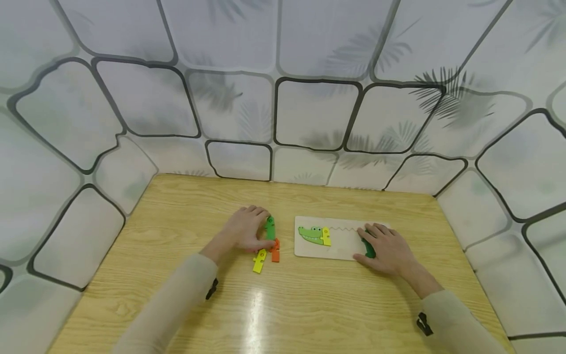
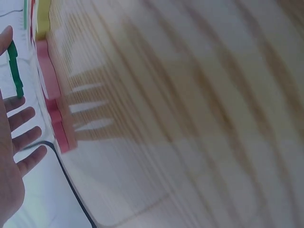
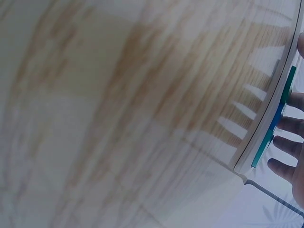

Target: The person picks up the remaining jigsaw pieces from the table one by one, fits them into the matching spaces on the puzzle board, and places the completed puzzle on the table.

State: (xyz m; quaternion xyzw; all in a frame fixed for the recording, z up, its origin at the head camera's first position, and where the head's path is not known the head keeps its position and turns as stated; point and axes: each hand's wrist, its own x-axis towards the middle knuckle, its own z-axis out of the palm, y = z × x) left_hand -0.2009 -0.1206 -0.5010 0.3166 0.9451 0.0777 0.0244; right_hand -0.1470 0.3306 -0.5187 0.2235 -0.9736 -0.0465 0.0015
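Note:
My left hand (image 1: 247, 228) pinches a green puzzle piece (image 2: 14, 71) between thumb and forefinger, its other fingers spread. Close under it lie a red-orange piece (image 1: 275, 254) and a yellow piece (image 1: 259, 262) on the table. My right hand (image 1: 388, 249) rests with fairly straight fingers over the right end of a pale wooden puzzle board (image 1: 342, 250), partly hiding a dark green piece (image 1: 368, 249). In the right wrist view, green, blue (image 3: 276, 116) and teal pieces line the board's edge under those fingers. A crocodile-head piece (image 1: 311, 235) joins a yellow piece (image 1: 326, 237) at the board's left.
The wood-grain table (image 1: 283, 305) meets patterned fabric walls (image 1: 316, 115) at its back and sides. Dark clips (image 1: 212, 289) show at both sleeve cuffs.

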